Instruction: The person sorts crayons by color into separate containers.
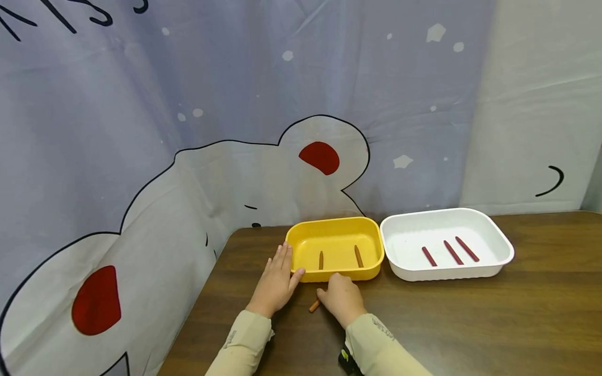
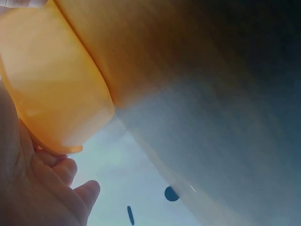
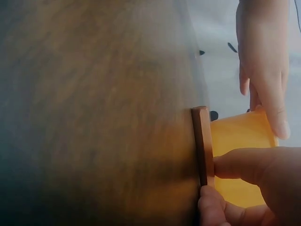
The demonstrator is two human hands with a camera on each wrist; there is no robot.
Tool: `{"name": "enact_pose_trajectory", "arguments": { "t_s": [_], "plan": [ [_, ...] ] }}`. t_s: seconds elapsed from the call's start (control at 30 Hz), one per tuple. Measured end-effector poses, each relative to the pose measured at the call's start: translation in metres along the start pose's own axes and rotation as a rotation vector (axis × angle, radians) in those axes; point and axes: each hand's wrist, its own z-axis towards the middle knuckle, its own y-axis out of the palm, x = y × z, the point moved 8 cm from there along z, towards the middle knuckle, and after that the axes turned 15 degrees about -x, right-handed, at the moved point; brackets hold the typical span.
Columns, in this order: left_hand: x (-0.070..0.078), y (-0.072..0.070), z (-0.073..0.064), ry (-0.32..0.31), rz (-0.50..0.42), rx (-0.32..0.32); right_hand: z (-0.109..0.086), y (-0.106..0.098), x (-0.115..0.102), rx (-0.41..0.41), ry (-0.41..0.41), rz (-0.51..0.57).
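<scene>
My right hand (image 1: 343, 298) pinches a brown crayon (image 1: 314, 306) between thumb and fingers, just in front of the yellow tray (image 1: 335, 276). In the right wrist view the crayon (image 3: 202, 141) lies on or very close to the wooden tabletop, its far end sticking out past the fingertips. Fingers extended, my left hand (image 1: 275, 286) rests against the left rim of the yellow tray, with the thumb at the near corner. Inside that tray lie two brown crayons, one at the left (image 1: 321, 260) and one at the right (image 1: 358, 256).
To the right of the yellow tray, close against it, stands a white tray (image 1: 404, 273) holding three dark red crayons (image 1: 453, 252). Both trays are near the back edge of the wooden table (image 1: 470, 324). A printed curtain (image 1: 226, 78) hangs behind and to the left.
</scene>
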Motion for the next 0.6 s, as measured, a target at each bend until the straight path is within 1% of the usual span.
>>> {"name": "enact_pose_trajectory", "arguments": {
  "t_s": [0.17, 0.4, 0.47, 0.6],
  "plan": [
    [0.0, -0.0003, 0.0016, 0.012, -0.005, 0.01, -0.0015, -0.0001, -0.0007, -0.017, -0.033, 0.022],
    [-0.0006, 0.0005, 0.0024, 0.018, -0.005, 0.018, -0.0028, 0.0018, 0.0028, -0.082, -0.051, 0.096],
    [-0.0004, 0.0006, 0.0021, 0.02, -0.004, 0.019, -0.0034, 0.0016, 0.004, -0.087, -0.061, 0.107],
    [-0.0003, 0.0006, 0.0013, 0.02, -0.005, 0.019, -0.0057, -0.0012, 0.0071, -0.09, -0.071, 0.164]
  ]
}}
